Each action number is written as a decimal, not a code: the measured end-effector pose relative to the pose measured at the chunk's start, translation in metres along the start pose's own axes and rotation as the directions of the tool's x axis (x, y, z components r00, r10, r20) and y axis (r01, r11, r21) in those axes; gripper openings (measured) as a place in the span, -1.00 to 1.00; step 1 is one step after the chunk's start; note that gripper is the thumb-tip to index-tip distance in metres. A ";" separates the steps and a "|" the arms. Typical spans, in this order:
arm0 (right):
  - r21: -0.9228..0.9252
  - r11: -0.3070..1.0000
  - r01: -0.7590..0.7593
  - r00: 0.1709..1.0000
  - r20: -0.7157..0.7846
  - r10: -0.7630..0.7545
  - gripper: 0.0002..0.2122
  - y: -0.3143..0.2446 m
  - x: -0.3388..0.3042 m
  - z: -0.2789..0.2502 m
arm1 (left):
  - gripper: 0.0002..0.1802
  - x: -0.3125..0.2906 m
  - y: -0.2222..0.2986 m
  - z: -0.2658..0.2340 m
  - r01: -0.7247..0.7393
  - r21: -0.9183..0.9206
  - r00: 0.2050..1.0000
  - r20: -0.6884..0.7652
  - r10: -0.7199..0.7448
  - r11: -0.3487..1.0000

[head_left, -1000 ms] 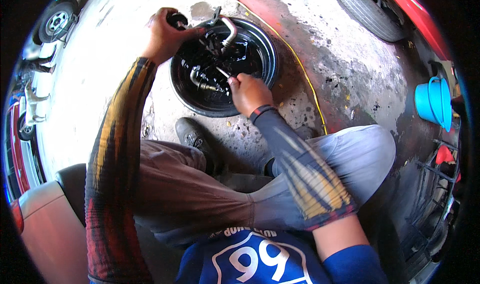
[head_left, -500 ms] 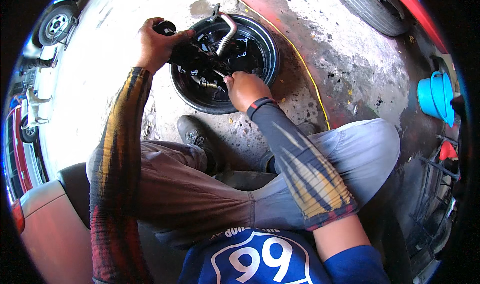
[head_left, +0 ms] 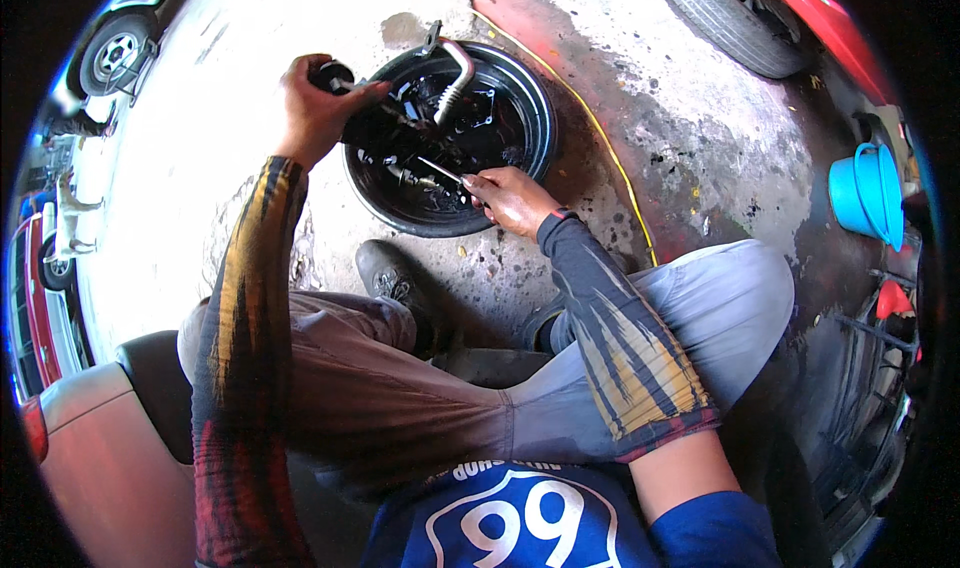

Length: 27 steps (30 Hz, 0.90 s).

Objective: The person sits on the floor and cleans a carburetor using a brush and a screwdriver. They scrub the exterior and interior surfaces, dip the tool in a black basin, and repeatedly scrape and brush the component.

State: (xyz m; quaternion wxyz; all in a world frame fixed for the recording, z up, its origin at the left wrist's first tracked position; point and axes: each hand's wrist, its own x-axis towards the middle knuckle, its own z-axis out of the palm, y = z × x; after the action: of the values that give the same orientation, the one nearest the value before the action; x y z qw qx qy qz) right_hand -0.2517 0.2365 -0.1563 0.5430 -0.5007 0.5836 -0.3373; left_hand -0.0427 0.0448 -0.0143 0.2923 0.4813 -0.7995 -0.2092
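My left hand [head_left: 315, 113] is closed round a black, oily part [head_left: 375, 128] with a round end, held over the left side of a black round basin [head_left: 547, 133]. In my right hand [head_left: 515, 200] is a slim tool with a bright metal shaft [head_left: 438, 170], pointing up and left over the basin; its grip is hidden by my fingers. The shaft's tip is apart from the black part. A bent metal pipe with a ribbed section [head_left: 456, 86] leans in the basin, its flanged end over the far rim. Small metal fittings [head_left: 412, 178] lie in the dark basin.
A yellow cable [head_left: 600, 133] runs along the stained concrete floor right of the basin. Further right stand a blue bucket [head_left: 858, 196] and a dark metal rack [head_left: 865, 358]. A car tyre [head_left: 735, 23] is at the far right. My boot [head_left: 385, 268] is near the basin.
My right hand has drawn back to the right and slightly down, bringing the tool's shaft away from the black part. My left hand still holds the part in nearly the same place.
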 end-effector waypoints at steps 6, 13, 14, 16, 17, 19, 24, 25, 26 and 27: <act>0.450 0.777 -0.441 0.893 0.306 0.330 -0.52 0.001 -0.002 -0.030 | -0.09 -0.012 -0.003 -0.009 -0.097 -0.203 0.992 0.057 0.110 0.974; 0.077 0.950 -0.301 0.951 0.103 0.293 -0.44 -0.014 0.004 -0.025 | -0.10 -0.011 -0.007 -0.016 0.010 -0.115 0.998 0.070 -0.001 0.993; -0.132 0.973 -0.187 0.982 -0.036 0.184 -0.42 -0.020 0.004 -0.018 | -0.10 -0.011 -0.008 -0.016 0.011 -0.120 0.997 0.075 -0.002 0.993; -0.328 0.935 -0.136 0.978 -0.195 0.073 -0.49 -0.033 0.005 0.002 | -0.10 -0.010 -0.008 -0.013 0.016 -0.134 0.997 0.076 -0.005 0.991; -0.344 0.926 -0.156 0.965 -0.252 0.068 -0.51 -0.039 0.003 0.007 | -0.10 -0.010 -0.007 -0.012 -0.005 -0.112 0.998 0.058 0.011 0.994; -0.380 0.914 -0.143 0.959 -0.283 0.032 -0.56 -0.048 -0.001 0.011 | -0.10 -0.011 -0.006 -0.010 -0.034 -0.057 0.999 0.012 0.035 0.998; -0.469 0.881 0.060 0.980 -0.139 -0.141 -0.71 -0.061 -0.019 -0.010 | -0.13 -0.012 -0.003 -0.005 0.009 -0.207 1.000 0.004 -0.008 0.978; -0.390 0.899 0.198 0.952 -0.144 -0.272 -0.71 -0.065 -0.022 -0.015 | -0.14 -0.011 -0.003 -0.004 0.006 -0.189 1.000 -0.005 -0.007 0.982; -0.316 0.883 0.347 0.897 -0.164 -0.411 -0.70 -0.071 -0.024 -0.020 | -0.15 -0.009 -0.003 -0.004 0.002 -0.170 1.000 -0.015 -0.005 0.985; -0.190 0.957 0.219 0.962 -0.120 -0.244 -0.70 -0.077 -0.030 -0.026 | -0.11 -0.010 -0.003 0.000 0.031 -0.144 0.997 -0.065 -0.040 0.989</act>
State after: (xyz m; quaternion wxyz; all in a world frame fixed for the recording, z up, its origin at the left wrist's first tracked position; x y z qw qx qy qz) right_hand -0.2624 0.2408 -0.0704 0.4109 -0.5861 0.5854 -0.3808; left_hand -0.0369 0.0520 -0.0185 0.3489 0.4802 -0.7635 -0.2546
